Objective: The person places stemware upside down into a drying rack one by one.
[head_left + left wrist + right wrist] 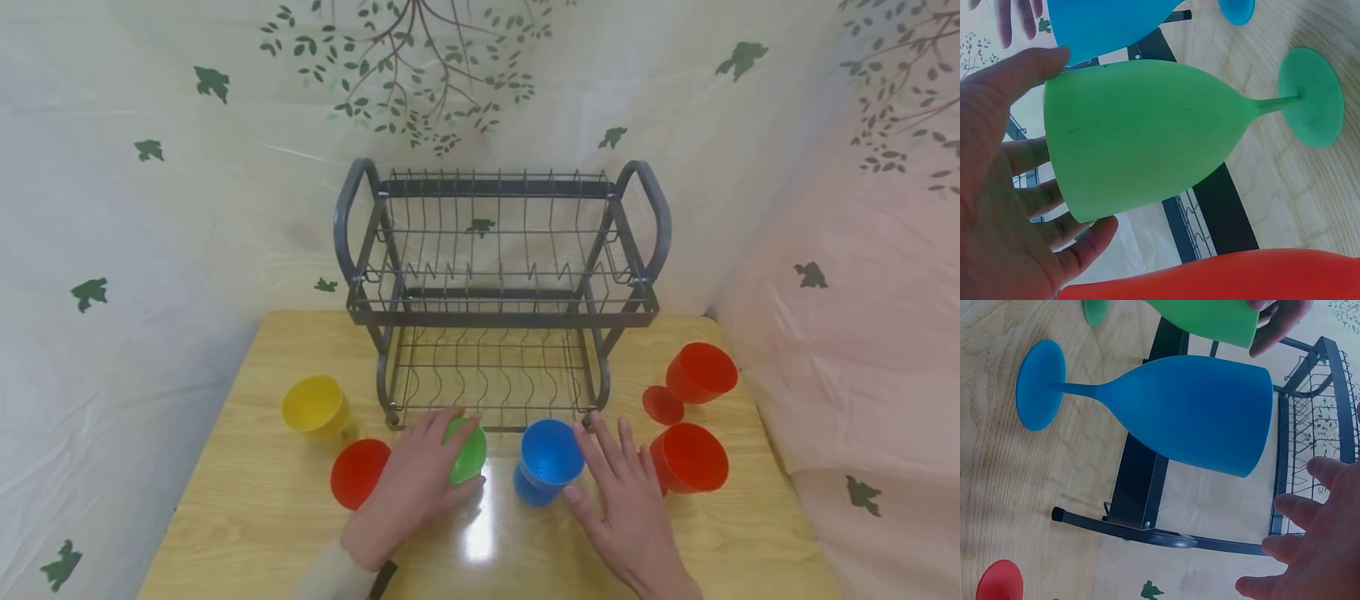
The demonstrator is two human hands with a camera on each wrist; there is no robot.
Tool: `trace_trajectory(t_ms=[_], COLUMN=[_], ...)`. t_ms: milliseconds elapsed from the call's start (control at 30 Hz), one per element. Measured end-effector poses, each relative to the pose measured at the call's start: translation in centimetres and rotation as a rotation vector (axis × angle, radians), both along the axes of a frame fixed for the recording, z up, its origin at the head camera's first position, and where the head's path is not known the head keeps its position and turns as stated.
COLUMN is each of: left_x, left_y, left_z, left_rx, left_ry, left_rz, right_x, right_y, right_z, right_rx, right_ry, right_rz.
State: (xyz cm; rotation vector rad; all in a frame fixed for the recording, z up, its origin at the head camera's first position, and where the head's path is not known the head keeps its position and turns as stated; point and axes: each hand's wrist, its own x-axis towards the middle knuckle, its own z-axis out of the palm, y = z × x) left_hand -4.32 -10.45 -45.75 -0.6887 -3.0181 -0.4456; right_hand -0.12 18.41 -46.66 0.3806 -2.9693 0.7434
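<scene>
My left hand [427, 475] holds a green plastic goblet [1141, 137] by its rim, thumb on one side and fingers round the other. The goblet's foot looks to be at the tabletop in the left wrist view. Just right of it a blue goblet [551, 454] stands upright on the table. My right hand [626, 508] hovers beside the blue goblet with spread fingers, holding nothing; in the right wrist view a gap shows between its fingers and the blue bowl [1197, 415]. A red goblet [360, 473] is partly hidden behind my left hand.
A dark two-tier dish rack [502, 318] stands at the back of the wooden table [225, 500]. On the left is a yellow goblet [317, 407]. Two red goblets stand on the right, one farther back [701, 372] and one nearer [690, 458], partly behind my right hand.
</scene>
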Motion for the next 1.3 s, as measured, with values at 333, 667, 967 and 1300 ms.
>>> trace_trajectory(t_ms=[333, 667, 967, 1300], left_x=[1.0, 2.8, 4.5, 5.2], left_y=[-0.8, -2.8, -5.1, -6.0], left_z=[1.5, 3.5, 5.0, 5.4], left_rx=[0.059, 0.185, 0.391, 0.719], left_ry=[0.074, 0.216, 0.279, 0.265], left_rz=[0.045, 0.115, 0.199, 0.324], right_x=[0.1, 0.4, 0.7, 0.6], right_y=[0.0, -0.3, -0.8, -1.2], right_z=[0.4, 1.0, 1.4, 1.6], right_rx=[-0.009, -0.025, -0.073, -0.189], right_ry=[0.009, 0.041, 0.068, 0.041], right_rz=[0.003, 0.012, 0.021, 0.015])
